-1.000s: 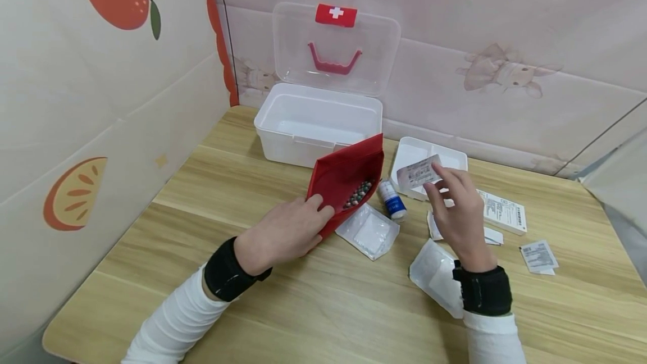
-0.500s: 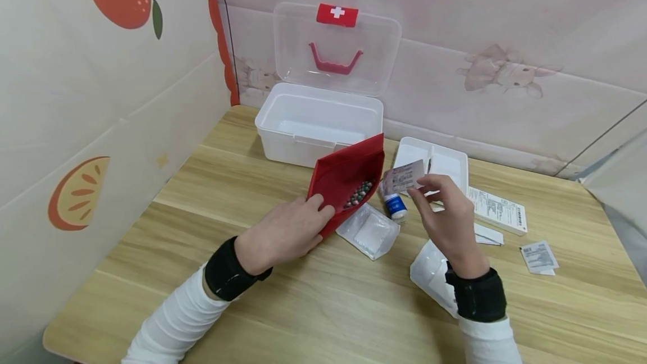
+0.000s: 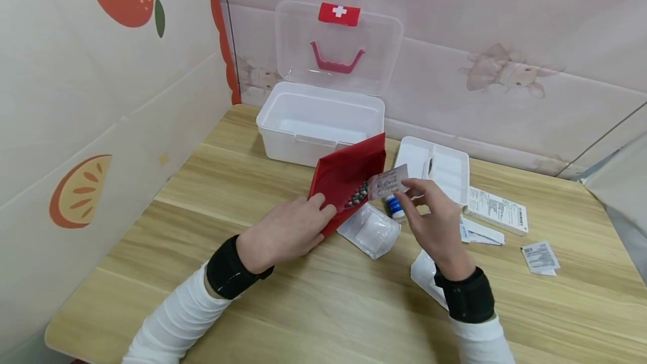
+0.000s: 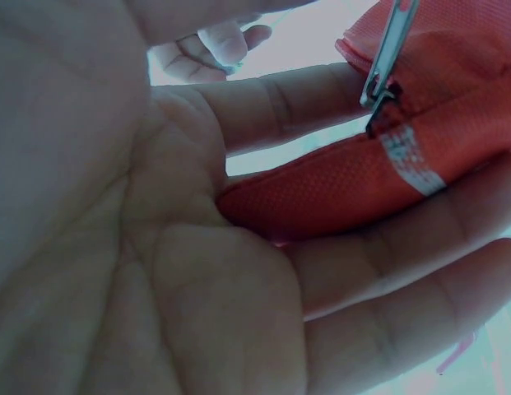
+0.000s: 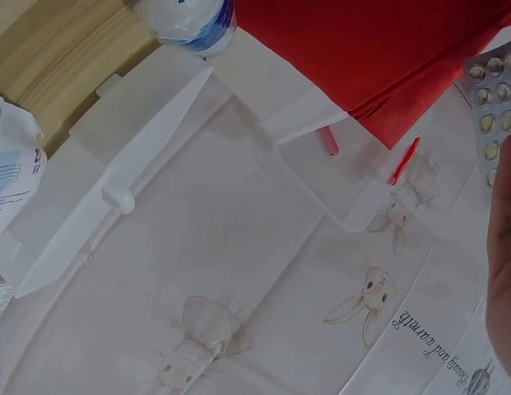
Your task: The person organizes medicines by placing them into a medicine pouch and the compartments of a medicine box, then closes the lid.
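In the head view my left hand [image 3: 285,232] grips the near edge of a red zip pouch [image 3: 349,164], which stands tilted with its mouth wide. The zip pull [image 4: 391,53] shows in the left wrist view. Small green and white round shapes [image 3: 358,195] lie inside the pouch; I cannot tell what they are. My right hand [image 3: 437,223] pinches a blister pack [image 3: 388,182] between thumb and fingers, its printed back towards the head camera. The pack's far end is at the pouch mouth. Rows of pills show through its other face in the right wrist view.
Behind the pouch stands a clear first-aid box [image 3: 285,142], lid up. A white divided tray [image 3: 457,170], a blue-labelled bottle [image 3: 395,206], a white carton [image 3: 497,210], clear packets [image 3: 371,232] and small sachets [image 3: 540,257] lie on the wooden table [image 3: 202,308].
My right hand has moved left with the blister pack, from over the white tray to the pouch mouth. The left hand and pouch have stayed in place.
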Demonstrator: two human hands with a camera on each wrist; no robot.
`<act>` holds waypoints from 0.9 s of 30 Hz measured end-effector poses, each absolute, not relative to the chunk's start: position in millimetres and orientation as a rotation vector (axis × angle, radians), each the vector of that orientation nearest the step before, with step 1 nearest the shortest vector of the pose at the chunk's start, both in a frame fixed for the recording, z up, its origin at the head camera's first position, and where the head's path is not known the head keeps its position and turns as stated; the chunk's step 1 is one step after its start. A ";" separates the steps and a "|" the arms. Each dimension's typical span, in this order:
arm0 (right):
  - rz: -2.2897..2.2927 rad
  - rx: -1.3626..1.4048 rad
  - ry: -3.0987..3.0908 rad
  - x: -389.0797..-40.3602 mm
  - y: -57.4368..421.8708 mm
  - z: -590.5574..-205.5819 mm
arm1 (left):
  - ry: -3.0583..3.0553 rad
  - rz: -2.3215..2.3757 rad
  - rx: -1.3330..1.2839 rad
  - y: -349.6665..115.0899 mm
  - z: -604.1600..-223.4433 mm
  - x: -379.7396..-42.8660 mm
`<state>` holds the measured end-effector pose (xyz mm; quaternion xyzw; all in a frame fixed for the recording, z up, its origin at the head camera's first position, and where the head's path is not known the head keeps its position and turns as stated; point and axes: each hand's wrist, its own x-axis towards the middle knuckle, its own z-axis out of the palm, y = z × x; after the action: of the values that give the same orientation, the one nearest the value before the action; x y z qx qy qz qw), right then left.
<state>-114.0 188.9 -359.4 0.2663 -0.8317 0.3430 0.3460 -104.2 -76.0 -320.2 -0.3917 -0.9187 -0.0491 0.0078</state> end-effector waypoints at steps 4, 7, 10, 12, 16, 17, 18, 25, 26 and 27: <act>0.869 0.705 -2.160 -115.1 187.0 -362.6 | -2.873 -0.153 -1.220 -75.9 -320.0 -104.2; 0.841 0.703 -2.152 -115.6 185.9 -364.2 | -2.876 -0.148 -1.219 -76.1 -320.0 -104.2; 0.822 0.700 -2.138 -116.0 185.9 -365.4 | -2.879 -0.145 -1.220 -76.1 -320.0 -104.2; 0.819 0.704 -2.135 -116.7 186.3 -366.3 | -2.877 -0.143 -1.221 -76.1 -320.2 -104.3; 0.837 0.713 -2.135 -118.3 186.7 -367.8 | -2.878 -0.137 -1.220 -75.8 -320.5 -104.5; 0.845 0.715 -2.137 -118.4 186.6 -368.0 | -2.878 -0.135 -1.220 -75.7 -320.4 -104.4; 0.851 0.714 -2.135 -118.6 186.4 -368.1 | -2.878 -0.134 -1.220 -75.7 -320.3 -104.3; 0.918 0.717 -2.156 -120.3 181.4 -367.5 | -2.878 -0.127 -1.217 -74.7 -320.1 -103.9; 0.929 0.722 -2.164 -120.7 180.4 -367.3 | -2.878 -0.126 -1.215 -74.6 -320.1 -103.9; 0.941 0.730 -2.169 -121.5 179.2 -367.3 | -2.878 -0.124 -1.214 -74.5 -320.3 -103.9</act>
<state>-121.5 179.2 -367.3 0.2787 -0.8283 0.3593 0.3274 -103.9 -74.5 -320.3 -0.3885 -0.9206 -0.0398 0.0078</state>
